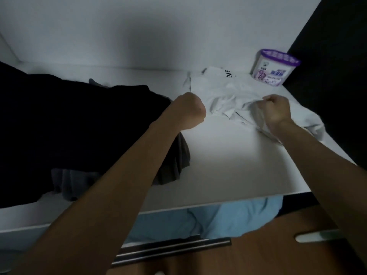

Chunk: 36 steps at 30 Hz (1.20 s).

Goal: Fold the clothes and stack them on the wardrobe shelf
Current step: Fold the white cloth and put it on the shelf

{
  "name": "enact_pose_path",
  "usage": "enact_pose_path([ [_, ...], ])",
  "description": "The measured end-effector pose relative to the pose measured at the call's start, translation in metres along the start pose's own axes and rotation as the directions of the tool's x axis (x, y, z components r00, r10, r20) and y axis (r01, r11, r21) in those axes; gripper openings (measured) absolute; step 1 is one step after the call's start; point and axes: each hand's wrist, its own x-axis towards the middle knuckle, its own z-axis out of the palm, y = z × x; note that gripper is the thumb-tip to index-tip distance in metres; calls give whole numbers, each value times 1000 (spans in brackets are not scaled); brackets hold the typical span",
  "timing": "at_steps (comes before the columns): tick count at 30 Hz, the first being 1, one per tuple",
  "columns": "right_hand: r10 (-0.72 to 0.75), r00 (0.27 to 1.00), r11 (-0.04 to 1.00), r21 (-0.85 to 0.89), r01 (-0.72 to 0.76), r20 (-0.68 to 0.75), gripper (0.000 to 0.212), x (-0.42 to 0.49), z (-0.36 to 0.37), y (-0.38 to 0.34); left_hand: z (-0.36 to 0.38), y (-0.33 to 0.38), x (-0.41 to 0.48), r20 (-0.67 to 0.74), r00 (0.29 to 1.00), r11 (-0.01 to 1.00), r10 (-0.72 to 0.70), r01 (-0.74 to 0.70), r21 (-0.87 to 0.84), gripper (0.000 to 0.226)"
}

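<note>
Wardrobe shelf (228, 165): bare white surface is lying open at centre and front. Dark clothes pile (69, 126) is occupying the left side. White T-shirt (228, 92) is spreading across the right rear. Purple-lidded tub (275, 67) is blocking the far right corner.

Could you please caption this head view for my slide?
Both hands, left and right, grip a white garment on the wardrobe shelf, beside dark clothes.

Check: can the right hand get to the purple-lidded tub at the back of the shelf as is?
Probably yes. The right hand is shut on the white shirt, and only flat shirt cloth lies between it and the purple-lidded tub. It would have to drop its grip first.
</note>
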Motion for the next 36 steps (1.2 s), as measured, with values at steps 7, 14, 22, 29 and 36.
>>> enact_pose_path([
  [7, -239, 945, 892, 436, 123, 223, 21, -114, -63, -36, 27, 21, -29, 359, 917, 719, -174, 367, -590, 61],
  [14, -288, 774, 895, 447, 8, 563, 17, -199, -116, 5, 101, 63, -90, 218, 934, 411, -281, 323, -852, 7],
  [22, -12, 864, 875, 423, -235, 504, 49, -222, -200, 95, 180, 106, -209, 5, 964, 630, -266, 177, -756, 35],
  [29, 79, 693, 675, 473, -566, 716, 18, -291, -200, 155, 255, 100, -300, 167, 938, 714, -303, 340, -612, 52],
  [36, 62, 732, 653, 527, -544, 679, 12, -351, -224, 169, 282, 74, -353, 268, 918, 562, -291, 391, -729, 56],
])
